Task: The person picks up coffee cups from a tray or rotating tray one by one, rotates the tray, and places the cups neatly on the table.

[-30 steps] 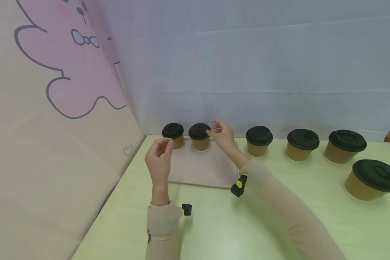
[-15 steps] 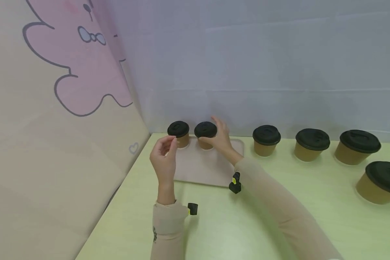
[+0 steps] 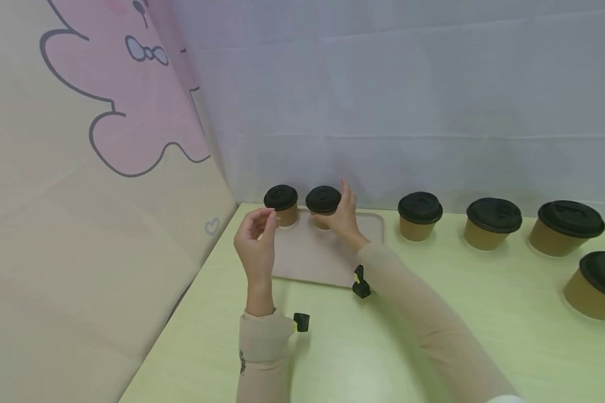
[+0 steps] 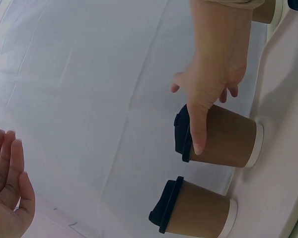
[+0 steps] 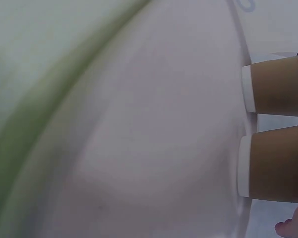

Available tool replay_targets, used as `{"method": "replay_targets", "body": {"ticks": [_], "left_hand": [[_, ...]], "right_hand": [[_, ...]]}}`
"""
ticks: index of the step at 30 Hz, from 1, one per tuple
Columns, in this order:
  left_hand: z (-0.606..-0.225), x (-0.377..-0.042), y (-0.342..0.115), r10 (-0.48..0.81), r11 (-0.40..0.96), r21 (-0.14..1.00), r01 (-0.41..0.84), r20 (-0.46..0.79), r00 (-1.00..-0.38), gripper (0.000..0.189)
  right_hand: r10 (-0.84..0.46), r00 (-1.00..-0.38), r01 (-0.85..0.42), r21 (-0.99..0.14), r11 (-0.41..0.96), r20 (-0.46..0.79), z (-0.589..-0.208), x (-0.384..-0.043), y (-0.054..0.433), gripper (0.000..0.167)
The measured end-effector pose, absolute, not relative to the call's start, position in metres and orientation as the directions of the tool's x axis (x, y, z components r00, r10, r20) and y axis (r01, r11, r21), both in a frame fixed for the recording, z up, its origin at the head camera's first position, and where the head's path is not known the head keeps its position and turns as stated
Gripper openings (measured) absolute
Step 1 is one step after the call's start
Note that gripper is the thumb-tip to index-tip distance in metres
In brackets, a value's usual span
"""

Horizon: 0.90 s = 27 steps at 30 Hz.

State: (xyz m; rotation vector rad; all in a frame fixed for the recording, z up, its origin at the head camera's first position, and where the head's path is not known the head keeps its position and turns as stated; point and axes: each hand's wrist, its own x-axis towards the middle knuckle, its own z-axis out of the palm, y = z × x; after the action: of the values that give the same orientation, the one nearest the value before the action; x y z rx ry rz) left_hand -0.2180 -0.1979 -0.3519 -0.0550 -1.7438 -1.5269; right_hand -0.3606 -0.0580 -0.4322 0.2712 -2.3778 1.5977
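Note:
Two brown paper cups with black lids stand upright along the back of a pale pink tray (image 3: 322,257). My right hand (image 3: 340,221) is at the right-hand cup (image 4: 223,136) on the tray. Its thumb lies across the cup near the lid, and the other fingers spread out on the far side, not visibly wrapped round it. The left-hand cup (image 4: 198,208) stands beside it. In front of that cup, my left hand (image 3: 256,240) hovers with loosely bent fingers and holds nothing; in the left wrist view it shows at the left edge.
Several more lidded cups stand on the green table (image 3: 343,358) to the right of the tray, among them one cup (image 3: 420,215) nearest it and a front one (image 3: 597,285) cut by the frame edge. A pale curtain (image 3: 383,101) closes off the back, a patterned one (image 3: 131,224) the left.
My right hand has moved from the right of the tray's right-hand cup to bring its thumb across the front. My left hand barely moved. The head view has shifted slightly.

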Motion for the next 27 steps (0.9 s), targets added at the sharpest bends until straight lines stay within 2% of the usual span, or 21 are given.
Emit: {"method": "replay_targets", "body": {"ticks": [5, 15, 27], "left_hand": [[-0.354, -0.220, -0.200, -0.452, 0.268, 0.809, 0.524, 0.586, -0.673, 0.019], [-0.352, -0.217, -0.201, -0.453, 0.236, 0.821, 0.520, 0.566, -0.689, 0.020], [-0.351, -0.216, -0.203, -0.459, 0.229, 0.818, 0.527, 0.568, -0.683, 0.020]], "right_hand": [[0.015, -0.945, -0.305, -0.893, 0.331, 0.328, -0.442, -0.366, -0.059, 0.116], [0.008, -0.968, -0.240, -0.937, 0.253, 0.250, -0.451, -0.373, -0.060, 0.123], [-0.023, -0.978, -0.204, -0.944, 0.260, 0.205, -0.444, -0.377, -0.063, 0.124]]}}
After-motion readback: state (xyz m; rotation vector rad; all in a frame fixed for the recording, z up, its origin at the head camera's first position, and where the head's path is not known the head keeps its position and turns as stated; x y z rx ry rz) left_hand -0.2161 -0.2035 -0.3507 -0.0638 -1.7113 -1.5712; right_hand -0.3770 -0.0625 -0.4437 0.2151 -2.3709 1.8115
